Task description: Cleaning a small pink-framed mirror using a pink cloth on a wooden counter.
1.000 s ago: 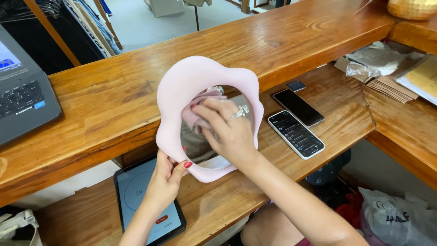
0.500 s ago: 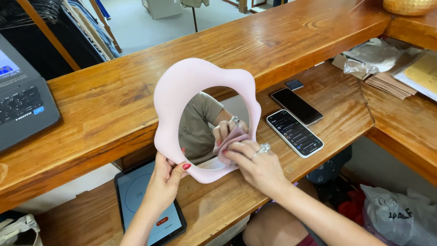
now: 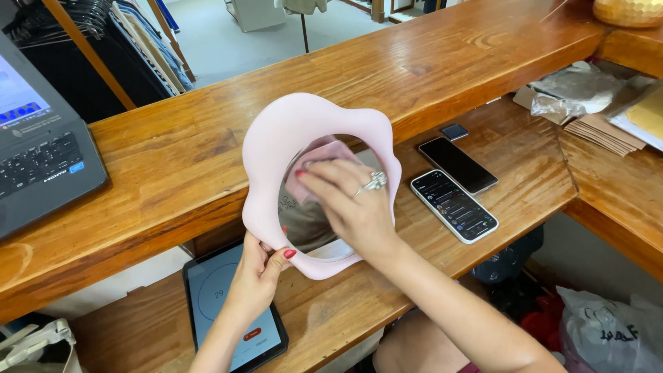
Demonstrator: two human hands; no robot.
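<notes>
At the middle of the frame you hold the mirror (image 3: 314, 131), with its pink wavy rim, upright on the lower wooden shelf (image 3: 545, 166). Your left hand (image 3: 259, 276) pinches the rim at its lower left edge. Your right hand (image 3: 352, 207) presses a pink cloth (image 3: 314, 162) flat on the glass, fingers spread over it. Right of the mirror, two phones (image 3: 456, 183) lie side by side. At lower left a tablet (image 3: 207, 297) lies under your left wrist.
</notes>
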